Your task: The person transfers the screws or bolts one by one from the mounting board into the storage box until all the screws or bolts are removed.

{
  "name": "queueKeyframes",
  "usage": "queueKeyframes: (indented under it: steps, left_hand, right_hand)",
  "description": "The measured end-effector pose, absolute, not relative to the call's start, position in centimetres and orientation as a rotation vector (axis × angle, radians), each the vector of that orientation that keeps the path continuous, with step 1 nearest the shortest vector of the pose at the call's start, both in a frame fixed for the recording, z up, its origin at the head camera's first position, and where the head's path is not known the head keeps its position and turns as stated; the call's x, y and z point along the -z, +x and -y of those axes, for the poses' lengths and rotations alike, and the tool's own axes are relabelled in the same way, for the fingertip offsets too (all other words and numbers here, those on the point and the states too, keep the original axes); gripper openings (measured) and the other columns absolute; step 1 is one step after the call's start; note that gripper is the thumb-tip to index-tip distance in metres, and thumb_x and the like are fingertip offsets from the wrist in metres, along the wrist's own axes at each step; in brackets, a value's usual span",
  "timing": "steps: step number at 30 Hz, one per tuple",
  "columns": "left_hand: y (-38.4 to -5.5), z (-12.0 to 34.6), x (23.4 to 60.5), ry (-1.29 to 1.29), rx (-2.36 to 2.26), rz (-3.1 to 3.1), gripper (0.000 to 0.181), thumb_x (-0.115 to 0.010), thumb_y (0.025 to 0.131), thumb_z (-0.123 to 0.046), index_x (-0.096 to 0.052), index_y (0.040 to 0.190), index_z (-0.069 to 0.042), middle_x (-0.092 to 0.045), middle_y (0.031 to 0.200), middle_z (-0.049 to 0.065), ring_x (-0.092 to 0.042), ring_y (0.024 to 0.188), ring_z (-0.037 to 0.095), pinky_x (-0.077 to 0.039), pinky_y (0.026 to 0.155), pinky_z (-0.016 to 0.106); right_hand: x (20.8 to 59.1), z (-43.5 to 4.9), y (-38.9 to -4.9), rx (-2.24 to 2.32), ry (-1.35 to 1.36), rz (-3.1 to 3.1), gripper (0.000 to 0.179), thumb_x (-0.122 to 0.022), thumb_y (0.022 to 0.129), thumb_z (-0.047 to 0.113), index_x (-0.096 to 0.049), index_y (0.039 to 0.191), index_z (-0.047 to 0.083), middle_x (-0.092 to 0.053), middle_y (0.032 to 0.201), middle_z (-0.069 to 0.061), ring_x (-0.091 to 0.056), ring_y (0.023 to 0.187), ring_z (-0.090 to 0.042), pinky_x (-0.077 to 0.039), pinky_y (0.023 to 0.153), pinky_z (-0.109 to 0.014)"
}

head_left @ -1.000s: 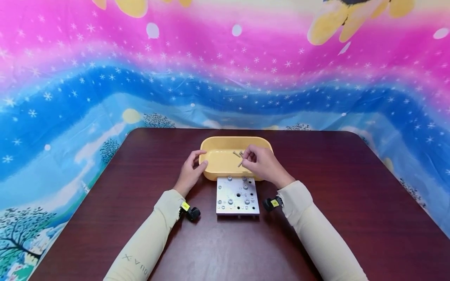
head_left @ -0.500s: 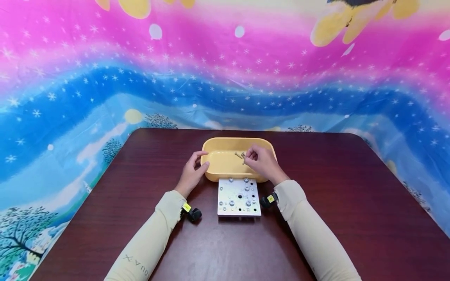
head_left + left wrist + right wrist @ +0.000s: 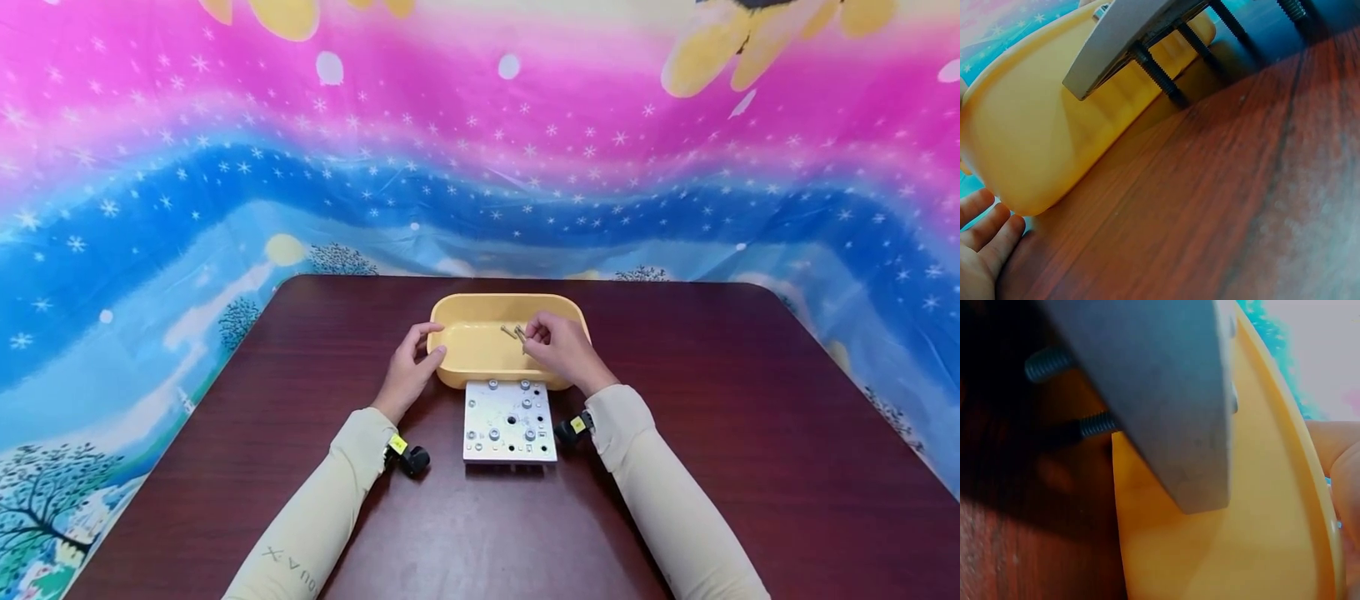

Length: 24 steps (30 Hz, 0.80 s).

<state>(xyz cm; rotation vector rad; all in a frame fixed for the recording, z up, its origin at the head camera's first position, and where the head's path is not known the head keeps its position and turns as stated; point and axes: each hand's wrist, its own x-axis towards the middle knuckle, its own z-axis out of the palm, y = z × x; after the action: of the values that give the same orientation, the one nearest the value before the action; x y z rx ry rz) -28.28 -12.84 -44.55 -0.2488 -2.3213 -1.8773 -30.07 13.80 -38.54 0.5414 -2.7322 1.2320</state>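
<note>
A yellow plastic tray (image 3: 472, 354) stands on the table, several small screws (image 3: 507, 332) lying at its right side. My left hand (image 3: 408, 367) holds the tray's left end, thumb at the rim; in the left wrist view its fingertips (image 3: 1013, 225) touch the outer wall. Reaching inside, my right hand (image 3: 562, 346) pinches a screw (image 3: 523, 343) between thumb and fingers, much of it hidden by them. In front of the tray is a silver metal plate (image 3: 491, 417) with holes and several socket-head bolts, raised off the table on threaded shafts (image 3: 1157, 70).
The dark red wooden table (image 3: 337, 517) extends around the tray and plate. A printed cloth (image 3: 480, 167) hangs behind its far edge. Wrist cameras (image 3: 414, 460) sit low on either side of the plate.
The right hand has shifted slightly, and the screw at its fingertips now sits close beside the other screws. The left hand stays at the tray's end. The view has shifted a little.
</note>
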Motion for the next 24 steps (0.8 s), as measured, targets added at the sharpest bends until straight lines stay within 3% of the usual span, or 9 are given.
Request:
queueKeyframes:
  steps: [24]
  left_hand:
    - [-28.33, 12.95, 44.51, -0.255, 1.872, 2.332, 0.039, -0.060, 0.094, -0.021, -0.052, 0.132, -0.014, -0.055, 0.132, 0.011, -0.054, 0.116, 0.026, -0.047, 0.093, 0.043]
  right_hand:
    - [38.54, -13.14, -30.10, -1.002, 0.510, 2.891, 0.007, -0.061, 0.087, 0.010, -0.065, 0.093, 0.008, -0.064, 0.083, -0.003, -0.057, 0.073, -0.017, -0.047, 0.068, -0.033]
